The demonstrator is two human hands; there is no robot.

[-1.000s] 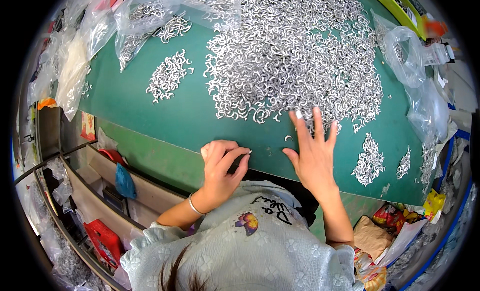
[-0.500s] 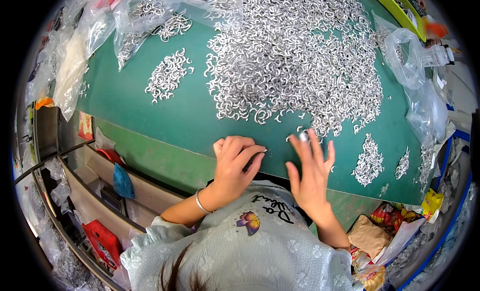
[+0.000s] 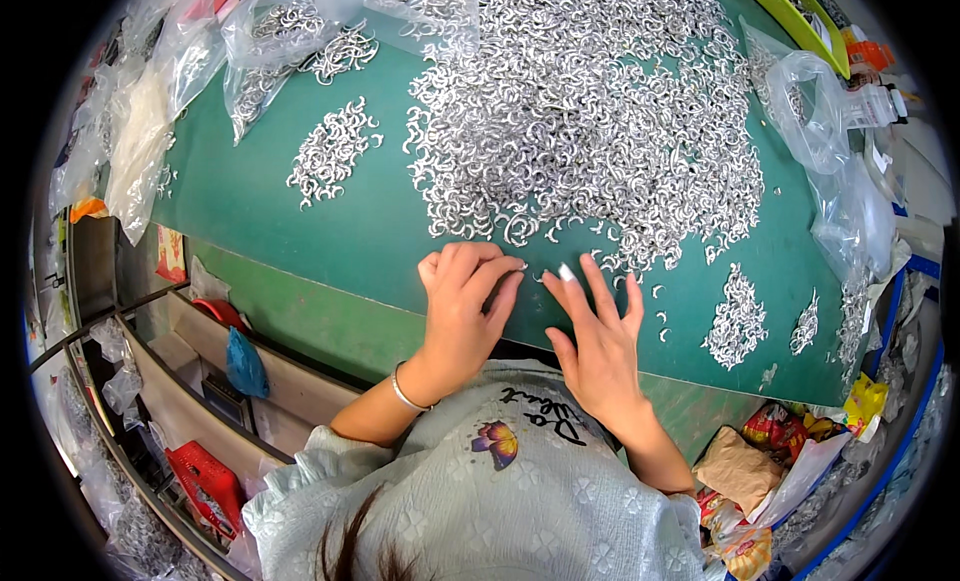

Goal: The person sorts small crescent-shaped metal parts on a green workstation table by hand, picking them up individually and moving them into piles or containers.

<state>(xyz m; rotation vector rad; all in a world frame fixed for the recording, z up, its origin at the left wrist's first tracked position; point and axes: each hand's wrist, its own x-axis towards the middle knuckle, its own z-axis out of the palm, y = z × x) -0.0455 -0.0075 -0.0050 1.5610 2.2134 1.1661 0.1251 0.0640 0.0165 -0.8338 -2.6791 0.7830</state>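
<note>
My left hand (image 3: 463, 299) is closed in a pinch at the near side of the green table (image 3: 380, 236), with a tiny silvery bit showing at the thumb and index tips. It looks like one of the small crescent-shaped metal pieces. To its right, my right hand (image 3: 600, 351) lies open, palm down, with fingers spread at the near edge of the big heap of silver crescents (image 3: 590, 131). Something white or shiny covers one of its fingertips. A loose crescent (image 3: 539, 277) lies just left of that fingertip, and a few more lie right of the hand.
Smaller crescent piles lie at left (image 3: 333, 153) and right, one larger (image 3: 735, 321) and one little (image 3: 804, 326). Clear plastic bags (image 3: 270, 56) sit at the far left and right. A yellow-green tray (image 3: 800, 21) stands far right; below left are drawers with a red basket (image 3: 207, 486).
Both hands have shifted slightly left and away from me, toward the heap. My right fingers have come closer to the left hand, and loose crescents now show right of them.
</note>
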